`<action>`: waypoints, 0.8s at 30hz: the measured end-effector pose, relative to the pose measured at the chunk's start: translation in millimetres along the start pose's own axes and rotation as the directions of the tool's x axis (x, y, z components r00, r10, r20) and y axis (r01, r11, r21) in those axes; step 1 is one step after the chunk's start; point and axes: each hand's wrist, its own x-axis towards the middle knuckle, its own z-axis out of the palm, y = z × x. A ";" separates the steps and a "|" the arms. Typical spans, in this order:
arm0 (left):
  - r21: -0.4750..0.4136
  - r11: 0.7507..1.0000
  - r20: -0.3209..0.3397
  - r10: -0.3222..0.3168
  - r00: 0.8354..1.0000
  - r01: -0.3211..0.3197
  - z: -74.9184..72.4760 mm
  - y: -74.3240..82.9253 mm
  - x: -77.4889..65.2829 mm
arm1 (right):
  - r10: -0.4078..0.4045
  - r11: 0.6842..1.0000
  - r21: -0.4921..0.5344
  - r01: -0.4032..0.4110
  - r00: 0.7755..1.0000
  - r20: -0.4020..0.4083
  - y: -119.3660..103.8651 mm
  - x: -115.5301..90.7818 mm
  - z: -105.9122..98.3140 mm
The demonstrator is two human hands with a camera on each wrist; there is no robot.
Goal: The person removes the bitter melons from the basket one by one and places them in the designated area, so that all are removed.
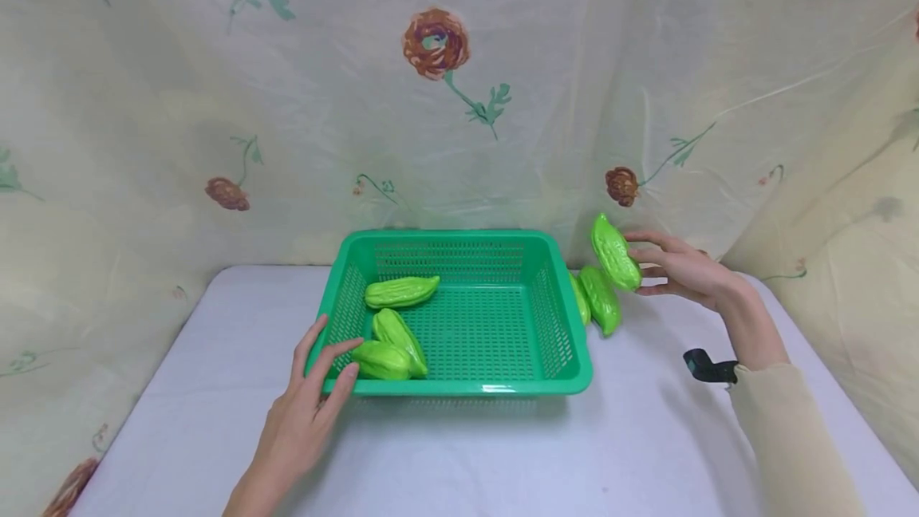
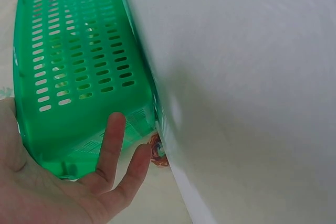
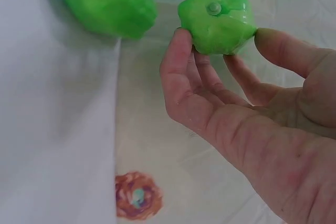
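Note:
My right hand [image 1: 682,270] pinches a bright green, ridged bitter melon [image 1: 615,254] between thumb and fingertips, raised beyond the right side of the green basket [image 1: 570,385]. In the right wrist view, the round stem end of this bitter melon [image 3: 215,17] faces the camera. My left hand [image 1: 301,409] lies at the basket's left front corner, its fingers spread and fairly straight over the rim. The left wrist view has fingers [image 2: 111,142] beside the perforated wall. Three bitter melons lie in the basket's left part, one of them the front bitter melon [image 1: 382,361] near my left fingertips.
Beside the basket's right wall lies another bitter melon [image 1: 600,299], with one more partly hidden by the rim. A white cloth covers the table [image 1: 459,461]. Flower-patterned curtain [image 1: 301,102] hangs behind and at both sides. A black wrist device [image 1: 707,365] sits at my right sleeve.

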 end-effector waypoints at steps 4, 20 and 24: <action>0.002 1.000 -0.001 0.005 1.000 -0.005 -0.5 0.1 0.7 | 0.019 1.000 0.007 -0.019 1.000 0.005 12.2 -2.6 -3.9; -0.002 1.000 0.001 0.002 1.000 -0.002 -0.6 1.9 1.4 | 0.097 0.995 0.027 -0.097 0.995 0.007 55.8 -7.2 -9.8; -0.004 1.000 0.001 -0.001 1.000 0.001 -0.5 2.2 0.7 | 0.126 0.992 0.011 -0.126 0.992 0.002 62.2 -7.2 -6.2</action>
